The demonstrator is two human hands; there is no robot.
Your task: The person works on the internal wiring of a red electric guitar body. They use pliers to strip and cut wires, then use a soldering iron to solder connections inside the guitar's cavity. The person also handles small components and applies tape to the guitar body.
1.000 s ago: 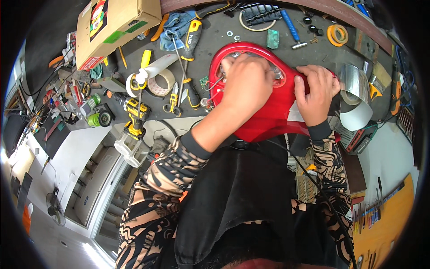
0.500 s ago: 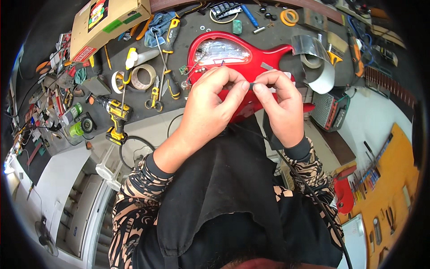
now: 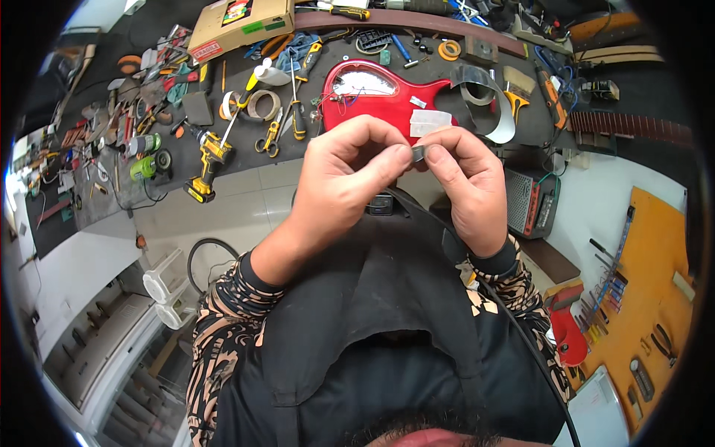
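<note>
Both hands meet in front of my chest, thumbs and forefingers pinched around a small dark grey piece (image 3: 418,153). My left hand (image 3: 344,175) holds its left side, with the fingertips closed. At its right side are the closed thumb and forefinger of my right hand (image 3: 468,179). The piece is too small and covered to name. Just beyond the hands lies a red electric guitar body (image 3: 354,112) on the bench. Its cavity (image 3: 365,82) has a shiny silver lining, with loose wires at its left edge. A white paper piece (image 3: 432,121) lies on the red body.
Left of the guitar are scissors (image 3: 269,141), a screwdriver (image 3: 297,115), a tape roll (image 3: 263,105) and a yellow-black cordless drill (image 3: 207,165). A cardboard box (image 3: 242,26) stands behind. To the right are a brush (image 3: 516,91) and a fretted neck (image 3: 629,128). A black cable (image 3: 514,316) crosses my right side.
The view has shifted, so the bench looks farther off and more of its back shows. The dark piece shows more between my fingertips, and the white paper has come into sight. Both hands keep their pinch.
</note>
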